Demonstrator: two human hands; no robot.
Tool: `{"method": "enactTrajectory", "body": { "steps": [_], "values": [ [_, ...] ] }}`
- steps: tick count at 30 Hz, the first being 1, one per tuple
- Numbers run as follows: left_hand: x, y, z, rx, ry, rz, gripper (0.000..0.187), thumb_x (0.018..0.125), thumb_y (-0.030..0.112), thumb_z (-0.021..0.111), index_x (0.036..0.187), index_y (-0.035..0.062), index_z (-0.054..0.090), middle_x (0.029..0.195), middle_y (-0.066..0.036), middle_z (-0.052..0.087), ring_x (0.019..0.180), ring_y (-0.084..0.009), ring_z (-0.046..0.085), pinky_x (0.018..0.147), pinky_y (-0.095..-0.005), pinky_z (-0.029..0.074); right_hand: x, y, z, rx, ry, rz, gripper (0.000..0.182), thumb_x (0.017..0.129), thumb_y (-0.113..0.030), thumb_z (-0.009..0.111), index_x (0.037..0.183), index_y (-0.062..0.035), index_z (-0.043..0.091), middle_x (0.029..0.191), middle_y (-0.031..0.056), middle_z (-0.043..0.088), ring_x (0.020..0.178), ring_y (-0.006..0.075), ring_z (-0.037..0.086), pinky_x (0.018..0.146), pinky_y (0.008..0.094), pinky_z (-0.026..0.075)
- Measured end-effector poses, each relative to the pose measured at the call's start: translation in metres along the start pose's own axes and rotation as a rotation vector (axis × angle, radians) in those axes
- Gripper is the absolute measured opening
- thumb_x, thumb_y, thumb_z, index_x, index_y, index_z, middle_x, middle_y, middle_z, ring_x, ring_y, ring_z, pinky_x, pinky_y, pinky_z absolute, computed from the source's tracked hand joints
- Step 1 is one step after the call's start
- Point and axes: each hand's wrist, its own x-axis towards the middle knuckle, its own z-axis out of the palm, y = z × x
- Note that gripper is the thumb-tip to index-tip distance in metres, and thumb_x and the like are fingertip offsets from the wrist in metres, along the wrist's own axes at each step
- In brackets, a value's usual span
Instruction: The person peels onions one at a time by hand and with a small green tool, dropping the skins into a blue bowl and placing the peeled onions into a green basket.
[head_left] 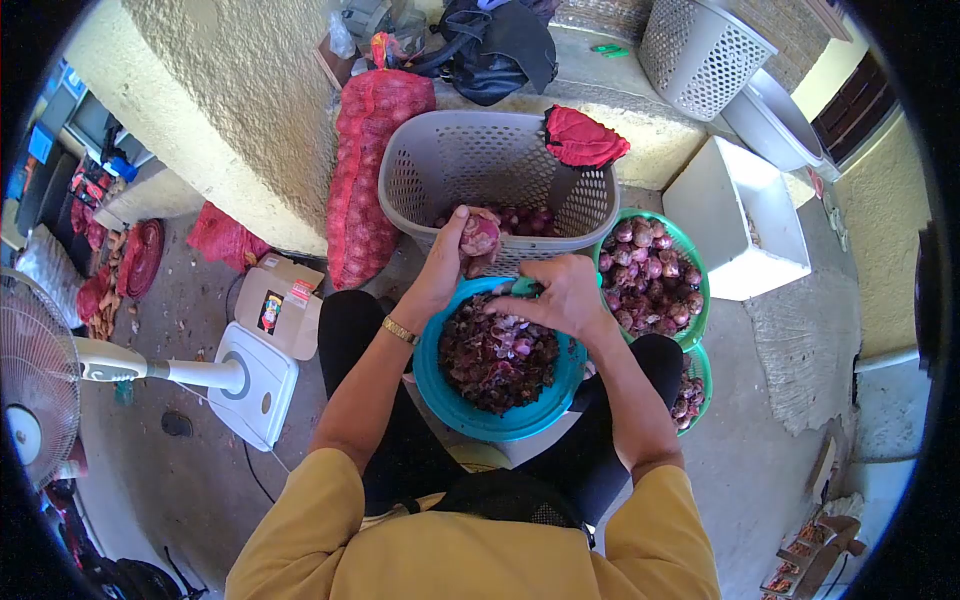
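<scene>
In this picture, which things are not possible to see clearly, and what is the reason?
All in the head view:
Green thing in the right hand: full shape hidden by the hand.
Bottom of the blue basin: covered by onion peels.
Lower green basket: partly behind the right leg.
Fan: cut off by the left edge.
Cardboard box: print too small.

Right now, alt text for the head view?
Left hand holding a red onion near a blue basin of onion skins, right hand gripping a mostly hidden green object. Beyond the basin stands a grey basket, with green baskets of onions at right.
</scene>
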Motion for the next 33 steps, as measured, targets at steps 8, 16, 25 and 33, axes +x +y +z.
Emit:
{"method": "enactTrajectory", "body": {
  "steps": [8, 16, 25, 33],
  "values": [
    [0.001, -0.013, 0.005, 0.19, -0.135, 0.101, 0.043, 0.104, 0.044, 0.036, 0.113, 0.0071, 0.056, 0.1, -0.002, 0.06, 0.088, -0.0102, 0.057, 0.076, -0.0254, 0.045, 0.005, 0.0, -0.002, 0.136, 0.147, 0.262, 0.05, 0.064, -0.05, 0.085, 0.078, -0.005, 0.066, 0.059, 0.0129, 0.06, 0.055, 0.0313, 0.062, 0.053, 0.0372, 0.048],
    [0.001, -0.011, 0.009, 0.316, -0.161, 0.253, 0.04, 0.105, 0.041, 0.032, 0.11, 0.0089, 0.054, 0.1, 0.001, 0.057, 0.08, -0.0053, 0.053, 0.061, -0.0198, 0.042, 0.006, -0.002, -0.001, 0.126, 0.121, 0.284, 0.046, 0.068, -0.048, 0.083, 0.083, -0.0059, 0.071, 0.06, 0.0136, 0.061, 0.054, 0.03, 0.062, 0.052, 0.0375, 0.048],
    [-0.006, -0.005, 0.011, 0.351, -0.17, 0.195, 0.037, 0.106, 0.041, 0.032, 0.112, 0.0107, 0.052, 0.096, 0.001, 0.058, 0.073, -0.005, 0.05, 0.055, -0.0203, 0.039, 0.0, 0.011, 0.013, 0.112, 0.089, 0.267, 0.031, 0.08, -0.033, 0.078, 0.094, -0.0058, 0.073, 0.061, 0.0123, 0.061, 0.05, 0.0219, 0.058, 0.05, 0.0329, 0.045],
    [-0.005, -0.008, 0.004, 0.324, -0.105, 0.106, 0.046, 0.105, 0.044, 0.033, 0.117, 0.0053, 0.054, 0.107, -0.006, 0.06, 0.1, -0.0131, 0.057, 0.092, -0.0292, 0.045, 0.004, 0.003, 0.007, 0.067, 0.11, 0.215, 0.04, 0.078, -0.043, 0.076, 0.079, -0.0038, 0.071, 0.055, 0.0156, 0.056, 0.049, 0.0298, 0.058, 0.048, 0.0378, 0.047]
  ]
}}
